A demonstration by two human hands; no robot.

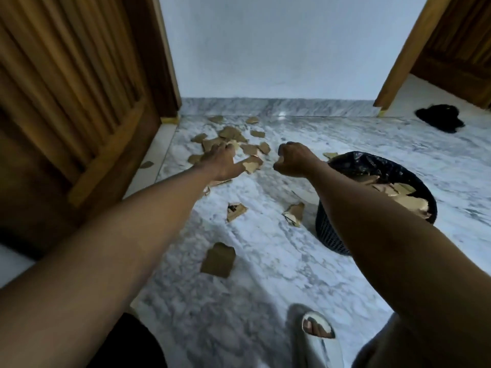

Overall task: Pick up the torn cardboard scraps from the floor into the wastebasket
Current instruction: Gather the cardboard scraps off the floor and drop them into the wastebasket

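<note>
Torn brown cardboard scraps lie scattered over the marble floor, thickest near the far wall. Nearer ones lie apart: a large piece, one with a dark mark and one beside the basket. My left hand reaches over the far pile with fingers spread, holding nothing I can see. My right hand hangs curled into a fist above the floor, left of the wastebasket. The black mesh basket has a black liner and holds several scraps. My right forearm hides part of its rim.
A wooden louvred door stands open at the left, another wooden frame at the right. A black cloth lies on the floor at far right. My foot in a pale sandal is at the bottom. A white wall closes the far side.
</note>
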